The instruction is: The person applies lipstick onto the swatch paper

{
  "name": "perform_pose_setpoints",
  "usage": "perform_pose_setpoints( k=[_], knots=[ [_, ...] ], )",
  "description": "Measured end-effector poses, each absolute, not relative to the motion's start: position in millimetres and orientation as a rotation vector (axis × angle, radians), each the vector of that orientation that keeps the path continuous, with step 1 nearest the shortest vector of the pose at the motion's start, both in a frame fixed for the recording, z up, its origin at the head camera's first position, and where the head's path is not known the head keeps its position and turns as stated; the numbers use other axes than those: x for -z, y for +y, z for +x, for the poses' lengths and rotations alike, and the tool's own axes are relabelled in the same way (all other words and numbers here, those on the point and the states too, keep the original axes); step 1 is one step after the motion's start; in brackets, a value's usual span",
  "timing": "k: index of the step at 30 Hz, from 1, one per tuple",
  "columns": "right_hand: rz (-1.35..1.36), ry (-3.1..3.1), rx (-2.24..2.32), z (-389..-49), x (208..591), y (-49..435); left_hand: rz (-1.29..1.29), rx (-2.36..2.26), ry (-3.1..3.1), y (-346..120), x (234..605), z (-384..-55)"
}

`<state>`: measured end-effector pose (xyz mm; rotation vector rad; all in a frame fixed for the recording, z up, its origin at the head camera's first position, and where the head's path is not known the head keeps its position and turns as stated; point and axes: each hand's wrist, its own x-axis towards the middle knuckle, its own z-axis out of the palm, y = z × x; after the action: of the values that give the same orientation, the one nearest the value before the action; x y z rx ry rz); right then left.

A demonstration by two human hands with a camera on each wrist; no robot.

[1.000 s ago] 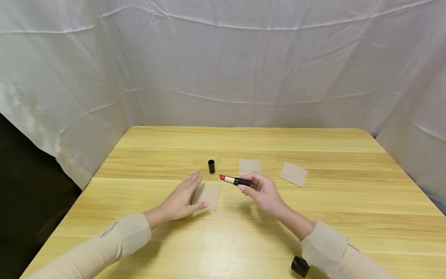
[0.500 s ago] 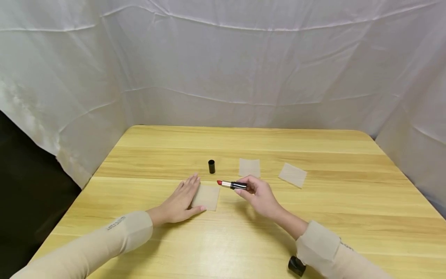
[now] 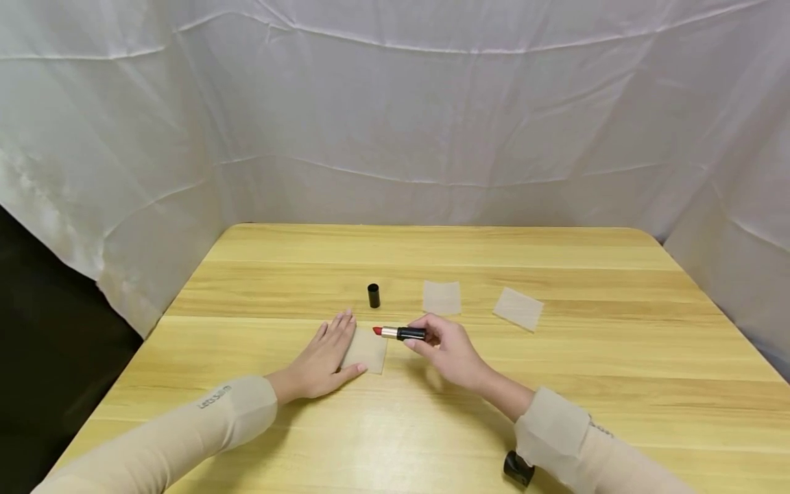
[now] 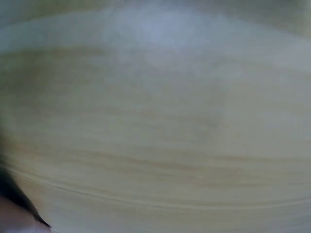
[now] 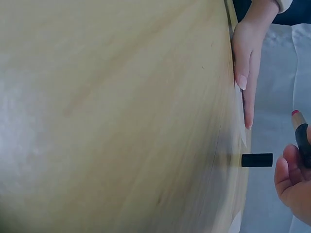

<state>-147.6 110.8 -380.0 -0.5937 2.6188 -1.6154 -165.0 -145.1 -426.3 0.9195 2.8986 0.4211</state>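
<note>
My right hand (image 3: 449, 350) holds an uncapped lipstick (image 3: 401, 333) by its black base, between thumb and fingers. Its red tip points left and overlaps a thin beige paper square (image 3: 365, 351) in the head view. The right wrist view shows the same lipstick (image 5: 302, 136) raised above the tabletop. My left hand (image 3: 321, 360) lies flat with straight fingers over the left side of that square, thumb at its near edge. Just beyond the square, the black lipstick cap (image 3: 373, 296) stands upright. The left wrist view shows mostly blurred tabletop.
Two more beige squares lie farther back on the wooden table (image 3: 395, 439): one in the middle (image 3: 441, 298) and a tilted one to its right (image 3: 518, 309). A black device (image 3: 518, 469) shows under my right wrist. Pale curtains (image 3: 395, 116) hang around the table.
The right hand has carried the lipstick left and slightly nearer, from right of the square to over its edge. The left hand has settled flat, its thumb lowered onto the square's near edge.
</note>
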Motion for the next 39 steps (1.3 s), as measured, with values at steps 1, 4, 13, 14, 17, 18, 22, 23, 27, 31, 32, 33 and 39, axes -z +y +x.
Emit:
perform_pose_setpoints(
  k=[1, 4, 13, 14, 17, 18, 22, 23, 27, 31, 32, 33, 39],
  knots=[
    [-0.602, 2.623, 1.604, -147.5, 379.9, 110.5, 0.917, -0.415, 2.899, -144.8, 426.6, -165.1],
    [-0.618, 2.644, 1.572, -146.9, 379.0, 109.9, 0.921, -0.394, 2.904, -143.7, 427.6, -165.2],
    [-0.777, 2.71, 1.431, -152.9, 379.2, 110.1, 0.937, -0.371, 2.936, -139.4, 431.7, -164.7],
    [-0.798, 2.718, 1.418, -154.1, 379.2, 110.2, 0.938, -0.373, 2.937, -139.0, 432.3, -164.7],
    [-0.858, 2.739, 1.38, -158.0, 378.2, 109.3, 0.941, -0.382, 2.944, -138.7, 433.4, -164.6],
    [-0.875, 2.743, 1.364, -159.3, 378.2, 108.9, 0.939, -0.379, 2.948, -139.0, 433.9, -164.8],
    [-0.948, 2.754, 1.291, -163.4, 378.4, 105.7, 0.942, -0.384, 2.957, -140.8, 434.6, -165.0],
    [-0.967, 2.761, 1.266, -164.3, 378.6, 104.7, 0.939, -0.381, 2.956, -141.2, 434.5, -164.9],
    [-1.023, 2.8, 1.162, -166.9, 378.7, 100.4, 0.936, -0.379, 2.959, -142.4, 433.9, -164.3],
    [-1.064, 2.83, 1.064, -169.0, 380.0, 96.2, 0.94, -0.376, 2.969, -143.2, 433.6, -163.9],
    [-1.077, 2.832, 1.044, -169.7, 381.0, 95.4, 0.94, -0.376, 2.97, -143.5, 433.4, -163.8],
    [-1.088, 2.834, 1.024, -170.1, 381.7, 94.6, 0.937, -0.377, 2.968, -143.7, 433.2, -163.6],
    [-1.164, 2.828, 0.968, -171.7, 384.2, 90.1, 0.927, -0.391, 2.961, -144.5, 431.4, -162.6]
  ],
)
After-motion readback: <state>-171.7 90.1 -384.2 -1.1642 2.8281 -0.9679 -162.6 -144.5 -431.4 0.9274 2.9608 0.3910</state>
